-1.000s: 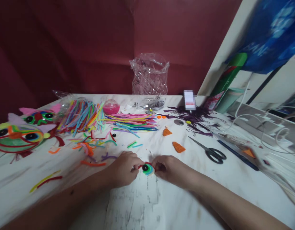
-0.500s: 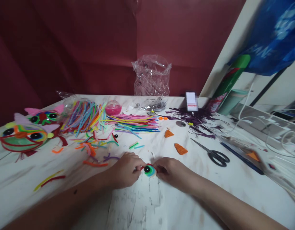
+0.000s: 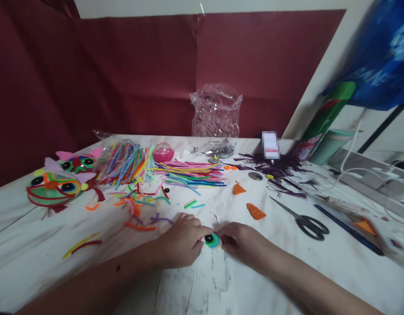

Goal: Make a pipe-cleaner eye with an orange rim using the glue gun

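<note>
A small craft eye (image 3: 213, 241), black in the middle with green and blue bands and a red upper edge, is held between my two hands. My left hand (image 3: 183, 240) grips its left side, the fingers closed and a finger lying along the top edge. On the other side my right hand (image 3: 241, 239) pinches the eye's right edge between thumb and fingers. Beneath the hands lies a marked paper sheet (image 3: 202, 280). Two orange ribbed pieces, one of them a cone shape (image 3: 256, 211), rest beyond my right hand.
Black-handled scissors (image 3: 308, 225) and a dark blue long tool (image 3: 348, 229) lie to the right. Colourful pipe cleaners (image 3: 123, 164) pile up at back left, near two decorated fish-like faces (image 3: 52, 190). Purple string (image 3: 280, 164), a pink ball (image 3: 163, 152) and a clear plastic bag (image 3: 216, 111) are farther back.
The view has shifted, so the table things appear farther right and slightly lower. My left hand's finger now reaches over the eye's top edge; both hands still hold it.
</note>
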